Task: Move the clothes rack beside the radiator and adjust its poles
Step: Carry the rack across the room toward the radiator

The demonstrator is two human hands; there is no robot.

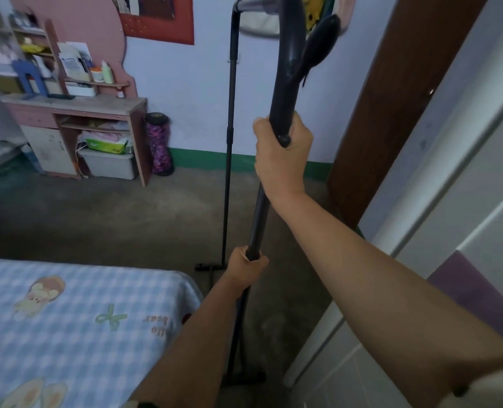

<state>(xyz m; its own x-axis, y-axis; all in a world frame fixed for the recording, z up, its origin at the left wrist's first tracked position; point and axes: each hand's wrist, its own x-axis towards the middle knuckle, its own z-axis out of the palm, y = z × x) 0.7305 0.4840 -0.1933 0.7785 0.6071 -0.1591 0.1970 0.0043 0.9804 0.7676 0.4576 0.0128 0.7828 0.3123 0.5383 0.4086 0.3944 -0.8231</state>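
Observation:
The black clothes rack stands on the concrete floor between the bed and the white door. Its near pole (pixel 284 92) rises close in front of me, thicker above and thinner below, with a side hook (pixel 320 45) branching off near the top. My right hand (pixel 282 154) is wrapped around the joint where the thick section ends. Lower down, my left hand (pixel 248 267) grips the thin section. The far pole (pixel 229 160) stands near the back wall on a black foot (pixel 209 266). A silver top bar (pixel 253 4) joins the poles. No radiator is in view.
A bed with a blue checked sheet (pixel 67 319) fills the lower left. A pink desk (pixel 76 113) with shelves stands at the back left, a purple patterned cylinder (pixel 159 142) beside it. A brown door frame (pixel 391 98) and a white door (pixel 450 201) close off the right.

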